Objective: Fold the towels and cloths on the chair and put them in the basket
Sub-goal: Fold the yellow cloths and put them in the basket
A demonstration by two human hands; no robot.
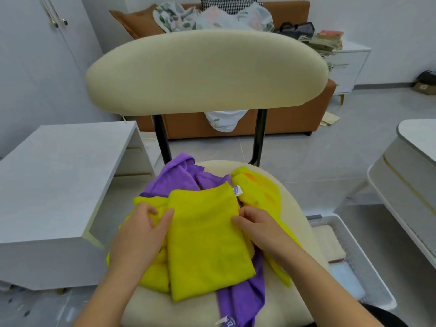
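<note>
A cream chair (207, 74) holds a heap of cloths on its seat. On top lies a yellow cloth (207, 244), folded into a rectangle, with a small label at its far right corner. My left hand (139, 234) pinches its left edge between thumb and fingers. My right hand (257, 227) pinches its right edge with curled fingers. A purple cloth (174, 178) lies crumpled underneath and trails off the seat's front. More yellow cloth (259, 187) is bunched at the right and under the left hand. The white basket (368, 260) stands on the floor right of the chair, with folded pale cloths inside.
A white low cabinet (56, 185) stands close on the left. A white round-edged table (415, 166) is at the right, above the basket. Behind the chair is a brown sofa (283, 123) piled with floral bedding.
</note>
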